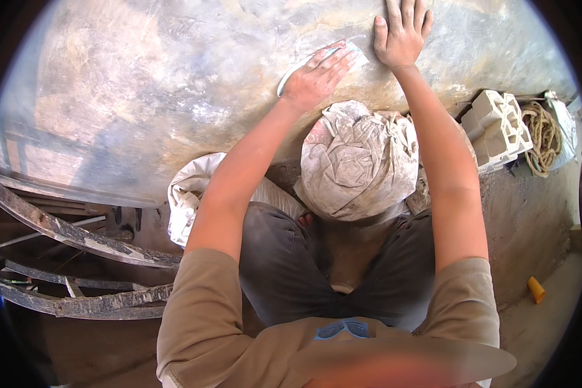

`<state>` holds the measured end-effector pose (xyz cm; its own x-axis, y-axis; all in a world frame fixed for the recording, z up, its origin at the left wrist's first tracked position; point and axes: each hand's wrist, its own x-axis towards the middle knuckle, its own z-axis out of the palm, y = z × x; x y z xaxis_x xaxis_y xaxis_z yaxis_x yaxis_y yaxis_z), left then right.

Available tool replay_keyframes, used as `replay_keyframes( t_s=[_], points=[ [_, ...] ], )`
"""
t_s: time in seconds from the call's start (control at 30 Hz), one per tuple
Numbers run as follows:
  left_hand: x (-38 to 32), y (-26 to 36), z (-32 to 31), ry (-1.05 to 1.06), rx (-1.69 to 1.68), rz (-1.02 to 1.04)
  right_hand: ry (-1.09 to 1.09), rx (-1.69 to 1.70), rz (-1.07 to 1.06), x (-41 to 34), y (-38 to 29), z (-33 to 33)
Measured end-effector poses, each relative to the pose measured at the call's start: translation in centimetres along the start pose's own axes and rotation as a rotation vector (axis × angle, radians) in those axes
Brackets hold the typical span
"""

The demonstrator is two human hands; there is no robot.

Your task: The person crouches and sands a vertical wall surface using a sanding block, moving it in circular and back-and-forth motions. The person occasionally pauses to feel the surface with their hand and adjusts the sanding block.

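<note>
My left hand [315, 77] lies flat over a folded white sheet [358, 53] with coloured print, pressing it against the mottled plastered wall [174, 72]. The sheet's edge and one corner show past the fingers; it looks like abrasive paper, but its underside is hidden. To the right and a little higher, my right hand [403, 36] rests palm-down on the wall, fingers spread, holding nothing. Its fingertips reach the picture's top edge. Below both hands, a dusty sack [359, 165] with a crumpled top stands before my knees.
A white sack [189, 194] lies left of my leg. Paint-splashed wooden rails [92, 242], perhaps a ladder, extend at left. On the right are pale hollow blocks [497, 128], coiled rope [542, 138] and a plastic bag [565, 128]. An orange tube [536, 290] lies on the floor [519, 233].
</note>
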<state>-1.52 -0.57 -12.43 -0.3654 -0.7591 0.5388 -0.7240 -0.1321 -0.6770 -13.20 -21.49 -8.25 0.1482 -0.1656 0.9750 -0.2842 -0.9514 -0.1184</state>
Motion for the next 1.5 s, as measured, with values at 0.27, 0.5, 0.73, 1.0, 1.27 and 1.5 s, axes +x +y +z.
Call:
replay_keyframes(
  t_s=[0.27,0.5,0.73,1.0,1.27,1.5],
  points=[
    [-0.1,-1.7,0.3,0.055,-0.174,0.014,0.037,-0.035,-0.029,-0.3,0.1,0.2],
    [-0.7,-1.2,0.8,-0.035,-0.016,0.083,0.037,-0.023,-0.033,-0.1,0.2,0.2],
    [1.2,-1.7,-1.2,-0.024,-0.099,-0.039,0.039,-0.018,-0.025,-0.2,0.2,0.1],
    [3.9,0.1,-1.9,-0.287,0.139,-0.304,0.03,-0.01,-0.021,-0.1,0.1,0.0],
    [1.2,-0.7,-0.2,-0.401,0.242,-0.17,0.036,-0.002,-0.031,0.1,0.0,-0.2],
    [0.5,0.8,-1.3,-0.497,0.343,0.075,0.051,-0.025,-0.058,-0.2,0.1,-0.2]
  ],
)
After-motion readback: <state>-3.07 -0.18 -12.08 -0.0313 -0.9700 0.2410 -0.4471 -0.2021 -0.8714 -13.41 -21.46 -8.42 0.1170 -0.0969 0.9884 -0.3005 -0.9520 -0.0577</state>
